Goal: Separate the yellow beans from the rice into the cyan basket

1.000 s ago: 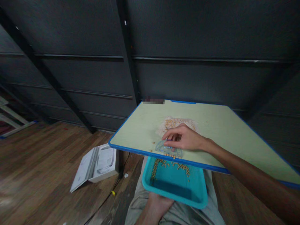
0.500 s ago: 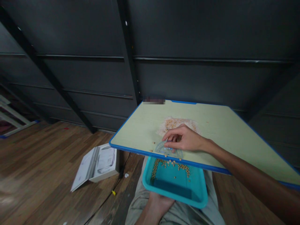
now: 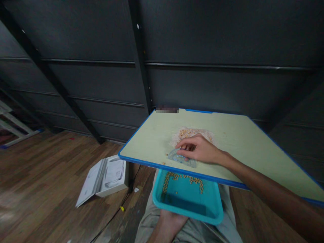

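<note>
My right hand (image 3: 196,148) pinches a clear plastic protractor (image 3: 182,159) near the front edge of the pale table (image 3: 233,135). Just beyond the hand lies a heap of white rice-like grains mixed with yellowish round beans (image 3: 186,132), partly covered by the fingers. Two loose beans (image 3: 163,163) sit left of the protractor. Below the table edge, my left hand (image 3: 173,219) supports a turquoise tray (image 3: 188,216) from underneath; its fingers are hidden under the tray. Beans (image 3: 165,182) are gathered along the tray's far side and left side, with a stray one nearer the middle.
The table has a blue rim (image 3: 144,164). On the wooden floor (image 3: 50,175) to the left stands an opened white box (image 3: 113,172), with a black cable (image 3: 113,216) beside it. A dark panelled wall (image 3: 202,44) rises behind the table.
Beans that were at the table edge by the protractor have dropped off toward the tray. The protractor has tilted and drawn slightly back from the edge. The tray has shifted slightly left.
</note>
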Demonstrator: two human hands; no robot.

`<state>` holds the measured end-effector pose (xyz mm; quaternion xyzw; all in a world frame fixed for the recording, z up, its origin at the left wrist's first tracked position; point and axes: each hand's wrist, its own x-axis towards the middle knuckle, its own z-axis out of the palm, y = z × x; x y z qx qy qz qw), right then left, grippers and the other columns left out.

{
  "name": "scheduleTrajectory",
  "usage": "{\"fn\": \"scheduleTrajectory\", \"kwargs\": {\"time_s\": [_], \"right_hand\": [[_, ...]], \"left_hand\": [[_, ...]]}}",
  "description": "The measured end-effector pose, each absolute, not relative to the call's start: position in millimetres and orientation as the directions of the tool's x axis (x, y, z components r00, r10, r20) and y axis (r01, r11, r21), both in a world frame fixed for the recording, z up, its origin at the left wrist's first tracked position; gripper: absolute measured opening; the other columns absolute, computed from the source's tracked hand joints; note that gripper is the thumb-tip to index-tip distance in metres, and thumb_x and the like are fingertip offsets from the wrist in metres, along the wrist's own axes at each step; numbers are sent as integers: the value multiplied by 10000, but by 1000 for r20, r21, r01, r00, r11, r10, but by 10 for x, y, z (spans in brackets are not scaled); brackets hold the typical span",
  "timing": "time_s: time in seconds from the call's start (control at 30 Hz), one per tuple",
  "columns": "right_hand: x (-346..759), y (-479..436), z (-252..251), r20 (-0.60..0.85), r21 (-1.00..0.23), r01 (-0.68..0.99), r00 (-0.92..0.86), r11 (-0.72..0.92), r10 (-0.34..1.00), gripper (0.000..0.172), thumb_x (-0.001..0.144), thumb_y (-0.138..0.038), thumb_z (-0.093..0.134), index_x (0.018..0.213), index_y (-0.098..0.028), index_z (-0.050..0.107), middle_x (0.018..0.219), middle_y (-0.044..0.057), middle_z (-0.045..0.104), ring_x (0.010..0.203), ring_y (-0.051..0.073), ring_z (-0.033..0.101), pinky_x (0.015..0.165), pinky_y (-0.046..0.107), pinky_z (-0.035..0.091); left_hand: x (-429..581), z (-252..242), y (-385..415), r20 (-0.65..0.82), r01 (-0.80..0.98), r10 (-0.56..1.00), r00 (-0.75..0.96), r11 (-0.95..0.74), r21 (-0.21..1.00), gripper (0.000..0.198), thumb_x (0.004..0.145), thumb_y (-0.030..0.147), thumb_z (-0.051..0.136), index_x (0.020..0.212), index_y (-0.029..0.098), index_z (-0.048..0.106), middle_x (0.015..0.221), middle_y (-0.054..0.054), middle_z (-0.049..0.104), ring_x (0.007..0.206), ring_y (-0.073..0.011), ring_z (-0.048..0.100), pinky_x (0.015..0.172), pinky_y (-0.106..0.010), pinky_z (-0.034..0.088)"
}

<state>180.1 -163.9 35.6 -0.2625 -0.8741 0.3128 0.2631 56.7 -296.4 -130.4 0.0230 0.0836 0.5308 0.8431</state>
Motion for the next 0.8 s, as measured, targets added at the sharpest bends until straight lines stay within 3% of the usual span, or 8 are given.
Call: {"fn": "scheduleTrajectory", "kwargs": {"time_s": [0.2,0.33,0.6,0.8], "right_hand": [[1729,-1599,359,420,-560,381,-634,735,649,158,873,-252,659,986,-183,745,839,27,747,670,115,644,626,240,491],[1674,-1603,338,431,-518,358,-675,777,599,193,897,-271,638,1036,-184,739,904,35,756,736,126,660,672,253,488],[1681,-1710,362,330,-657,204,-789,726,519,211,885,-330,654,1019,-192,743,843,23,747,673,114,637,632,239,479],[1736,-1681,416,350,-687,238,-720,687,599,207,880,-327,653,1007,-188,740,823,29,737,677,121,630,612,240,479]], "left_hand": [[564,-1315,-2993,-58,-906,917,395,399,138,433,922,451,383,1141,247,696,979,-82,811,1246,-263,589,1178,-529,256],[586,-1239,-2982,-19,-927,936,351,350,138,445,930,458,358,1152,259,689,1118,-81,774,1260,-268,577,1193,-528,228],[564,-1237,-2984,-63,-930,935,349,354,97,490,914,501,374,1302,274,571,1343,-67,654,1323,-287,514,1194,-535,213],[545,-1389,-2982,-29,-933,937,347,348,95,525,891,558,398,1311,287,559,1321,-70,669,1268,-280,570,1187,-515,240]]}}
